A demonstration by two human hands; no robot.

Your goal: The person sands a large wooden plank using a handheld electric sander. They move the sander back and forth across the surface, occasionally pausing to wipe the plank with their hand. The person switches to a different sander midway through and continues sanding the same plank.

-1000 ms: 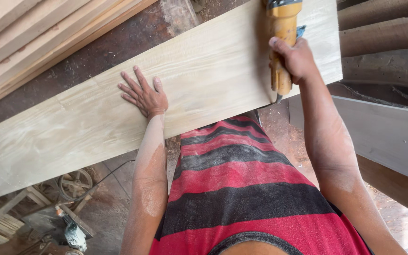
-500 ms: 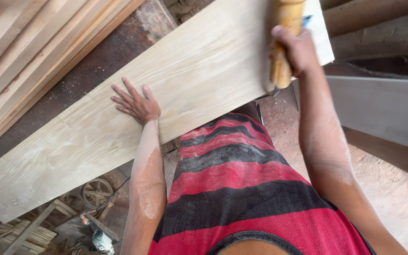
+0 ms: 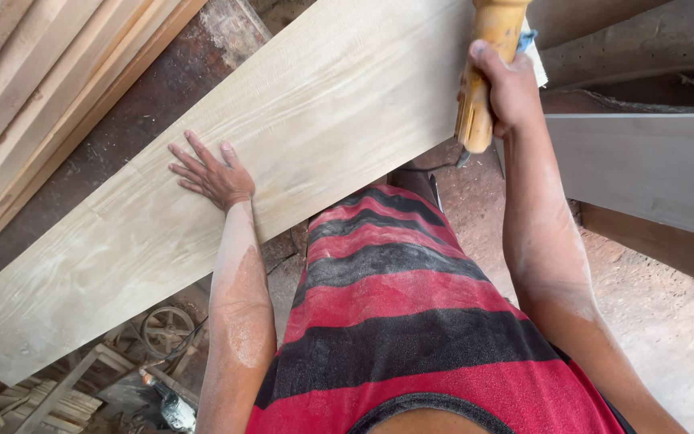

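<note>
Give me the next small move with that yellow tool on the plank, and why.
Probably draw the yellow power tool back along the pale plank: the right hand grips it at the plank's far end, and the left hand lies flat, bracing the plank.

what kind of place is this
Most likely a woodworking shop or carpentry yard. A long pale plank lies under the left hand, more boards are stacked beside it, the right hand grips a yellow power tool, and offcuts litter the floor.
</note>
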